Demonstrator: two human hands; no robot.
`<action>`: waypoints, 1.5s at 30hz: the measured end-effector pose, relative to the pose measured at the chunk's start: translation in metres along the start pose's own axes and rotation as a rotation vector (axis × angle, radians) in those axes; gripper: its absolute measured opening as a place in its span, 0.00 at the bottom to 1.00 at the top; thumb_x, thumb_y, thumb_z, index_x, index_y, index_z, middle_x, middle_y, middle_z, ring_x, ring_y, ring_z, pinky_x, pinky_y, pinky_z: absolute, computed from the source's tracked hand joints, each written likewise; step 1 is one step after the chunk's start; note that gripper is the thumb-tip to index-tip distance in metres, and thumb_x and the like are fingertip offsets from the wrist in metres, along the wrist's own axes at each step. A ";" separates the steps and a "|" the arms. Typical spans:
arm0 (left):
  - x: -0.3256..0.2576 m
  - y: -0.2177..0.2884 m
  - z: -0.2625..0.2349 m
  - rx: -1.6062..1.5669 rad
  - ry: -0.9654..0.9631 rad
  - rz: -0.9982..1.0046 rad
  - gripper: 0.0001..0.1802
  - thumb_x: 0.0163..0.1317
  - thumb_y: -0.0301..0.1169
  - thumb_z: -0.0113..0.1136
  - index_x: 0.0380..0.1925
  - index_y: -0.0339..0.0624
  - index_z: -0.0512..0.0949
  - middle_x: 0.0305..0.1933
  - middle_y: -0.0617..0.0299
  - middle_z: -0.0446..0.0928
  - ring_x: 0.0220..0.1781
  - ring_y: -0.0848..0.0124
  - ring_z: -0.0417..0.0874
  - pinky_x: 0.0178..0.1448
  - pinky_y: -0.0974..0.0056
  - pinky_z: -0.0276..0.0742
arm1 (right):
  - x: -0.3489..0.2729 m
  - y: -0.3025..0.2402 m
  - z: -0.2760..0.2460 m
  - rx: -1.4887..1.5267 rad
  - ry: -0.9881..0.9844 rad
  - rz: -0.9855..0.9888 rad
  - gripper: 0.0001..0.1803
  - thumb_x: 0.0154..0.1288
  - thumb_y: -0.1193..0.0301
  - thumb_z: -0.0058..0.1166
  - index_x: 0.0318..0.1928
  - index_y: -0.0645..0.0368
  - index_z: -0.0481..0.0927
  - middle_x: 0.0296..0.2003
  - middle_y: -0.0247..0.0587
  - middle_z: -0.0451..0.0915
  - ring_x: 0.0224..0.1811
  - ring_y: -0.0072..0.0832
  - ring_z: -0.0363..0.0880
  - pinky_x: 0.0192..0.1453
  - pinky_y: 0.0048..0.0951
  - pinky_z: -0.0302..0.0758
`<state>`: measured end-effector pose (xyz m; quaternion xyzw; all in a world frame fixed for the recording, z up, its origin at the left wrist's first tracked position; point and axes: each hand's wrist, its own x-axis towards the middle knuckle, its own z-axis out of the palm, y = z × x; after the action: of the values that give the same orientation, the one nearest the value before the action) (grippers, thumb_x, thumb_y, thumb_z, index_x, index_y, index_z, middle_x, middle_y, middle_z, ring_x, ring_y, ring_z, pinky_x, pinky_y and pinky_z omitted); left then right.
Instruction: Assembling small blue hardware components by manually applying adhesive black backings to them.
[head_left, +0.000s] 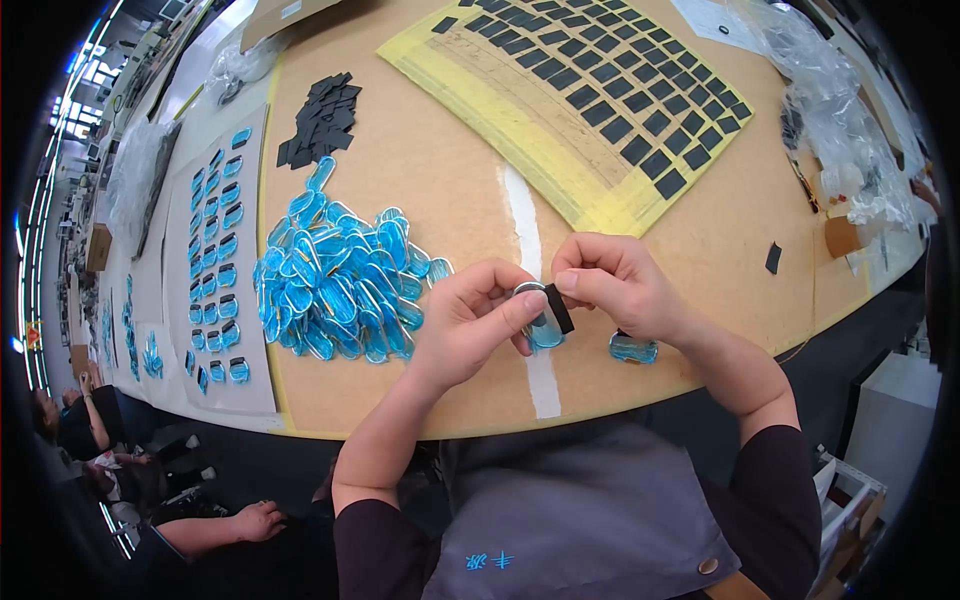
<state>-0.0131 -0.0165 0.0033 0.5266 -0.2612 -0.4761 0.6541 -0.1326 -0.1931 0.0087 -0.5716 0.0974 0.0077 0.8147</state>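
Observation:
My left hand [475,320] pinches a small blue oval piece [545,330] by its upper end, just above the near table edge. My right hand [615,285] holds a small black rectangular pad [559,308] against that piece with thumb and forefinger. Both hands meet over a white strip [525,230] on the tan tabletop [450,170]. A heap of blue oval pieces [340,285] lies just left of my left hand. One blue piece [634,348] rests on the table under my right wrist.
A yellow backing sheet [590,100] with rows of black pads lies at the back. Loose black pads [322,120] are piled back left. Grey sheets [215,260] hold rows of blue pieces at left. Clear plastic bags [840,120] lie right. Another person's hand [255,520] shows lower left.

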 end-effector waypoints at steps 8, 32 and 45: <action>0.000 -0.012 -0.002 -0.308 0.003 0.040 0.08 0.68 0.26 0.56 0.43 0.34 0.71 0.38 0.55 0.81 0.37 0.69 0.85 0.41 0.66 0.83 | -0.004 -0.004 0.002 -0.353 -0.003 -0.227 0.08 0.63 0.72 0.60 0.39 0.62 0.77 0.32 0.26 0.76 0.35 0.11 0.70 0.39 0.18 0.67; -0.015 -0.016 -0.006 -0.056 -0.069 0.232 0.11 0.68 0.20 0.50 0.49 0.33 0.70 0.50 0.56 0.74 0.55 0.71 0.77 0.57 0.66 0.75 | 0.008 0.024 0.014 -0.361 0.110 -0.346 0.05 0.58 0.79 0.62 0.34 0.60 0.78 0.31 0.32 0.73 0.29 0.18 0.70 0.33 0.20 0.66; -0.002 -0.031 0.016 0.310 0.167 0.686 0.09 0.56 0.24 0.56 0.19 0.34 0.70 0.17 0.59 0.69 0.21 0.71 0.72 0.25 0.67 0.66 | -0.014 0.021 0.024 -0.195 0.055 -0.345 0.03 0.69 0.75 0.50 0.38 0.62 0.74 0.30 0.37 0.74 0.33 0.24 0.69 0.40 0.25 0.68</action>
<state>-0.0383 -0.0218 -0.0207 0.5382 -0.4371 -0.1398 0.7069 -0.1455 -0.1616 -0.0006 -0.6561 0.0190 -0.1383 0.7416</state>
